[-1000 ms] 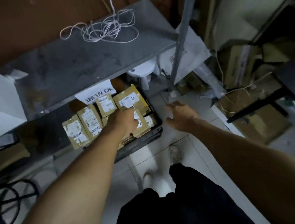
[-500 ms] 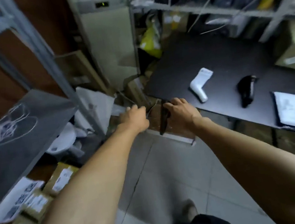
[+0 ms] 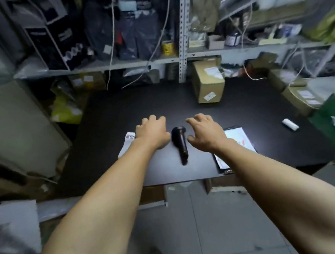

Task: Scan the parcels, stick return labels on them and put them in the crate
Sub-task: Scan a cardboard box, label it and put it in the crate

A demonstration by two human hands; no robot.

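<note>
1. Two bare hands hover over the near half of the black desk [image 3: 119,111], and neither holds anything: my left hand [image 3: 152,131] and right hand [image 3: 203,132] both have loose, spread fingers.
2. Between them lies the black handheld scanner [image 3: 180,144], handle toward the near edge.
3. One brown cardboard parcel [image 3: 207,82] stands at the far edge, well apart from both hands.
4. Risk, as I judge it: a hasty reach could knock the scanner off the near edge.
5. A white label strip [image 3: 127,141] lies partly under my left wrist; white sheets on a clipboard [image 3: 237,139] sit beneath my right forearm.
6. A small white roll [image 3: 290,124] rests toward the right edge; I see no crate.
</note>
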